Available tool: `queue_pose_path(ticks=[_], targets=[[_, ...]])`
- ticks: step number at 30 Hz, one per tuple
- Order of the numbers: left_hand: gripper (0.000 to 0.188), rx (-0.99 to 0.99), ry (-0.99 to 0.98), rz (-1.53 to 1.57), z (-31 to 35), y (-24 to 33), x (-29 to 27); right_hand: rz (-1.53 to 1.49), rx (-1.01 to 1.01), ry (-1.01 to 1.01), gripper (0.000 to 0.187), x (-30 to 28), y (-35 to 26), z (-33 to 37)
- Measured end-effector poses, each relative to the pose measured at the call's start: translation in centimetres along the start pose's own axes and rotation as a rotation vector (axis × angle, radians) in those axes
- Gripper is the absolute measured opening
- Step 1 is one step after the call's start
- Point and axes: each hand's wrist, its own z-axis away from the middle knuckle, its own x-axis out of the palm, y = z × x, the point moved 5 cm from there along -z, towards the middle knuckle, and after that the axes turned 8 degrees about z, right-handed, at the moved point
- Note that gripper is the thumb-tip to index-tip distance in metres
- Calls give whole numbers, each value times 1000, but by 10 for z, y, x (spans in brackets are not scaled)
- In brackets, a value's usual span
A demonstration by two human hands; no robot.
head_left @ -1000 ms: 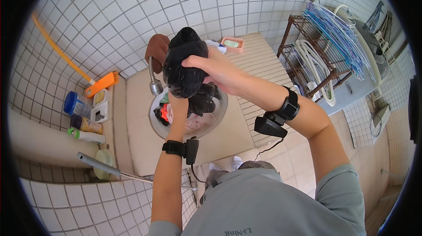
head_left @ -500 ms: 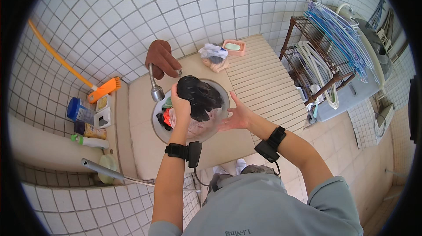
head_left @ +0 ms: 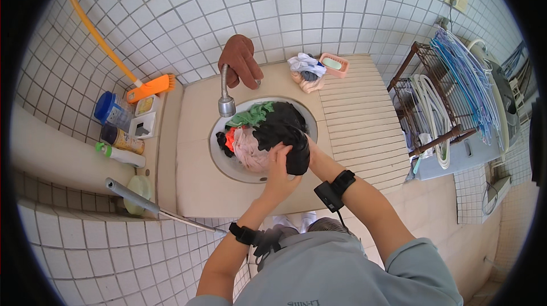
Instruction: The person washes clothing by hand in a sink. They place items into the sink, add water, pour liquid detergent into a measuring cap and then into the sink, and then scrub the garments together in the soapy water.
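A wet black garment (head_left: 280,126) lies partly in the round sink basin (head_left: 229,173), its near end lifted over the rim. My left hand (head_left: 279,168) is closed on that lifted end, fingers curled over the cloth. On the other side of it my right hand (head_left: 313,157) grips the same end, most of its fingers hidden behind the fabric. Beside the black garment in the basin are a green cloth (head_left: 253,114), a pale pink cloth (head_left: 249,151), an orange-red piece (head_left: 230,137) and a small black piece (head_left: 223,145).
Over the basin's far rim hangs a metal faucet head (head_left: 227,105), with a brown cover (head_left: 239,61) behind. A pink soap dish (head_left: 334,64) and bunched pale cloths (head_left: 306,71) sit at the back. Ribbed washboard surface (head_left: 359,118) lies right; bottles (head_left: 121,138) and an orange brush (head_left: 151,88) left.
The black garment has gone from a bundle held above the basin to lying partly spread in it. My right hand has moved from open and apart to the cloth; my left has come nearer me.
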Motion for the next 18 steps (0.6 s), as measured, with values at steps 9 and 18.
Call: queue_pose_path(ticks=[9, 18], targets=[[74, -1125, 42, 1563, -6, -24, -21, 585, -228, 508, 73, 20, -15, 1], [46, -1205, -73, 1397, -8, -71, 6, 1811, -148, 581, 98, 51, -36, -23]])
